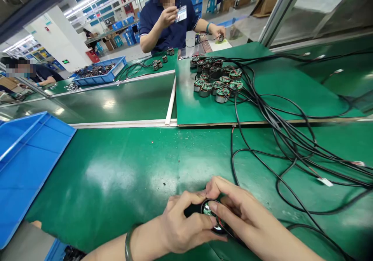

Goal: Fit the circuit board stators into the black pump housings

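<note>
Both hands are closed around one small round motor (212, 214) at the near edge of the green worktop (116, 175): the left hand (180, 224) grips its side, while the right hand (244, 214) pinches its black cable (291, 198) (fingers curled, not flat). Farther back, a cluster of like motors (217, 84) is seen on a raised green board (276, 93), seemingly unhandled. A co-worker (170, 18) is seated at the far edge.

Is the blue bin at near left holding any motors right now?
No, the blue bin shows only bare blue floor; the motors sit clustered on the raised green board.
</note>
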